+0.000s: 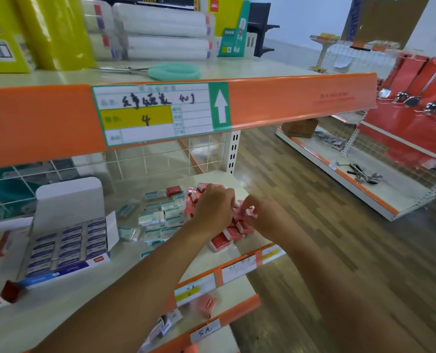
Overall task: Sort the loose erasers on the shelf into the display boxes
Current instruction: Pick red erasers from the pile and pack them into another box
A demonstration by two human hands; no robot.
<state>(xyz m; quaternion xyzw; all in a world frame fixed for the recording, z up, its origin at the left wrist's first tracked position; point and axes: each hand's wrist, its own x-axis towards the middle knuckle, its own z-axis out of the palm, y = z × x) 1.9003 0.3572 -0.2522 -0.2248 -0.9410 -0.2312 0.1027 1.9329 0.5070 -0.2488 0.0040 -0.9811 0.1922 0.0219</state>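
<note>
pale shelf [79,296] bears glossy rectangular red erasers [220,242]

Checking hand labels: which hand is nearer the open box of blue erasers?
Left. The left hand sits over the red erasers, right of the blue eraser box; the right hand is farther right, at the pile's far side.

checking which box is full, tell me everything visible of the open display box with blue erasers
The display box looks like white cardboard with a blue front strip. Its lid flap stands upright behind; a side flap hangs open at right. Rows of blue-and-white erasers fill it. It sits on the shelf, left of the loose erasers. Neither left hand nor right hand touches it.
</note>
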